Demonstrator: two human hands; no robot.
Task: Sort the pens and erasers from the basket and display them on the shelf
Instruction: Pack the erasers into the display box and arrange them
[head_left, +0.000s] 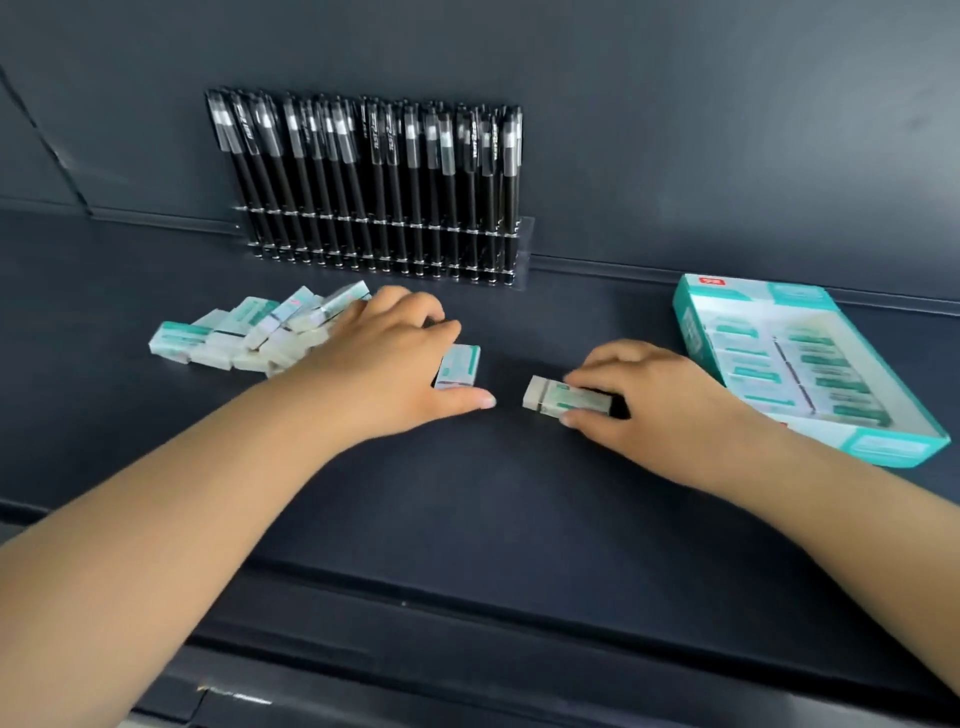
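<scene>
— Nearest, what do the arms do?

— Both bare forearms reach forward over the dark shelf (467, 509). The right hand (660, 405) lies low on it, fingers curled over a single eraser (563, 399), which is pinched between thumb and fingertips; the eraser's white end sticks out to the left and it appears to lie flat on the surface.

— And the other?

— The left hand (395, 358) sits a little farther in, fingers bent down, thumb stretched out to the right. A second eraser (460, 366) lies partly under its fingers; the hand touches it, but whether it really grips it cannot be told.

— Where are the rest?

— Just left of that hand, a loose row of erasers (249, 332) leans one on another, white with green sleeves. Well to the right, an open teal-and-white carton (691, 332) rests on the shelf, with more erasers seen inside, somewhat blurred.

— Farthest back?

— Black pens (374, 176) stand upright, caps up, in a clear rack (522, 249) against the dark back wall (727, 130), packed side by side.
</scene>
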